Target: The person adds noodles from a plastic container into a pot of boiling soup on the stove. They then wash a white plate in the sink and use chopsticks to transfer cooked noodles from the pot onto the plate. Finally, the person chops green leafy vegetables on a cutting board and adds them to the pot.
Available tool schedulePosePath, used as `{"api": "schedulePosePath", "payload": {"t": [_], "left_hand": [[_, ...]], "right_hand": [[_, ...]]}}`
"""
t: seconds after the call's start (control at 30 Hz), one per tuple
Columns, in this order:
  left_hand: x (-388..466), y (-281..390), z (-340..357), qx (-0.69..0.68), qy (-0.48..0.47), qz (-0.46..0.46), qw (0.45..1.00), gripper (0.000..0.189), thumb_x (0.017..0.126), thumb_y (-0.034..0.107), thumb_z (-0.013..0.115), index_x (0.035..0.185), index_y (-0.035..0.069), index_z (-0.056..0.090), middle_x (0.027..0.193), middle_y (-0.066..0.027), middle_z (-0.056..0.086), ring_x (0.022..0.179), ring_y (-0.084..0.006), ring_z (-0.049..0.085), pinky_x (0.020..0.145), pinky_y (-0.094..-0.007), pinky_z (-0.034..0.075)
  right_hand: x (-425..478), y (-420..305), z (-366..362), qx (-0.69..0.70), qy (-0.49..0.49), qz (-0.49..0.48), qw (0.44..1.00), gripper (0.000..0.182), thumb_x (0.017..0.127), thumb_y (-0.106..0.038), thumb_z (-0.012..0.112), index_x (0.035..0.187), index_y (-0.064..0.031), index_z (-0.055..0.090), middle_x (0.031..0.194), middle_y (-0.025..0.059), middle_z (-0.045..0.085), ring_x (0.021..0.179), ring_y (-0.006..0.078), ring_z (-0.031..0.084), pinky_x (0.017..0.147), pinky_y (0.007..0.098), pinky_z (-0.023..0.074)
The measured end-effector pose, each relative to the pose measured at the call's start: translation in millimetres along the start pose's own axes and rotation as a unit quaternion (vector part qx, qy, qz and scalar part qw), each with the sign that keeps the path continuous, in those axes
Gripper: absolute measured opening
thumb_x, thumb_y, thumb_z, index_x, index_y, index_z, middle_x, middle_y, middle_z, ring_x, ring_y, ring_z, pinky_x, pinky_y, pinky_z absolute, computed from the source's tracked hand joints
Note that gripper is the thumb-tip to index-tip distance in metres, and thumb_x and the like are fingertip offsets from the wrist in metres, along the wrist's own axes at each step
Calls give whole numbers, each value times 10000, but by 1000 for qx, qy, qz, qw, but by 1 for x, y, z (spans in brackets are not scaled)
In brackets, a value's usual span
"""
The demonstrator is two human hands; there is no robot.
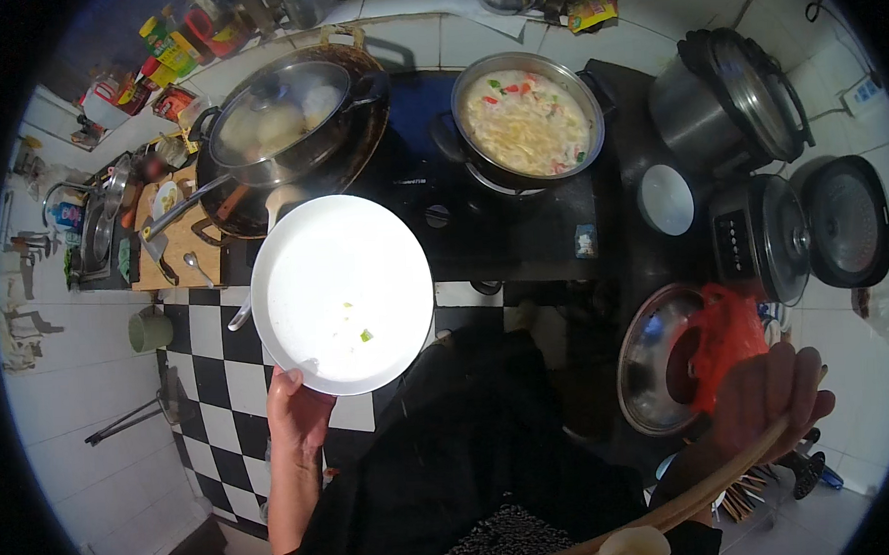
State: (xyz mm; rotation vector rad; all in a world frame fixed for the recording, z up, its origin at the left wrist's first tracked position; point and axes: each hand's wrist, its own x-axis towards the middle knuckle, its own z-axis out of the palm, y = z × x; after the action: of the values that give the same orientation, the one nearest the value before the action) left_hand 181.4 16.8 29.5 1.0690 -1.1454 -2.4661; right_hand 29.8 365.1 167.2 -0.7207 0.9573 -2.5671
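Observation:
My left hand [298, 410] grips the rim of a round white dish [340, 274], thumb on top. A few green scraps [365, 335] lie on its brightly lit inside. My right hand [770, 397] is raised at the right, close to the camera, with wooden chopsticks [720, 459] in it. At their tips, by the bottom edge, is a pale piece of food [627, 548], partly cut off. Ahead, an open pot [527, 118] of milky soup with pale pieces and red and green bits stands on the black stove [426, 189].
A glass-lidded pan [278, 121] sits in a large wok [364, 132]. A knife [161, 260] and a spoon [197, 267] lie on the cutting board [144, 223]. To the right are a pressure cooker [719, 102], white bowl [666, 199], metal lid [646, 373] and red plastic bag [726, 332].

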Motion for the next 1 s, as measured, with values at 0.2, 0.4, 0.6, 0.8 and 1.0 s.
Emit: {"api": "schedulePosePath", "payload": {"t": [0.2,0.4,0.6,0.8,1.0], "left_hand": [[3,-1,-9,-10,-19,-12,1000,810,674,290,643,1361,56,284,1312,-158,410,1200,-321,440,960,-477,404],[3,1,-10,-9,-6,-9,1000,804,674,282,642,1358,51,290,1316,-153,410,1205,-323,437,961,-484,402],[0,2,-7,21,15,1,1000,751,677,317,653,1291,-23,388,1233,-173,506,1133,-309,503,953,-458,415],[-4,-6,0,31,-2,-23,999,823,656,314,659,1346,16,324,1302,-188,421,1192,-332,439,985,-493,373],[-6,-21,17,43,-56,-87,994,688,674,229,606,1290,22,379,1192,-143,506,1103,-265,507,923,-420,415]], "right_hand": [[8,3,1,6,-17,21,1000,286,960,-249,470,731,-80,441,691,49,419,483,111,433,417,245,407],[9,5,-1,-4,-17,13,1000,282,961,-260,467,740,-87,435,692,46,419,485,111,438,424,247,414],[4,10,6,-8,18,-3,1000,283,961,-260,469,737,-91,431,696,44,421,487,108,438,430,243,411],[-4,2,17,-63,23,27,997,281,958,-254,476,731,-96,423,688,41,419,481,103,439,415,229,424],[-17,-12,10,-133,15,37,990,279,977,-319,387,854,-92,492,759,61,494,620,157,615,549,294,579]]}}
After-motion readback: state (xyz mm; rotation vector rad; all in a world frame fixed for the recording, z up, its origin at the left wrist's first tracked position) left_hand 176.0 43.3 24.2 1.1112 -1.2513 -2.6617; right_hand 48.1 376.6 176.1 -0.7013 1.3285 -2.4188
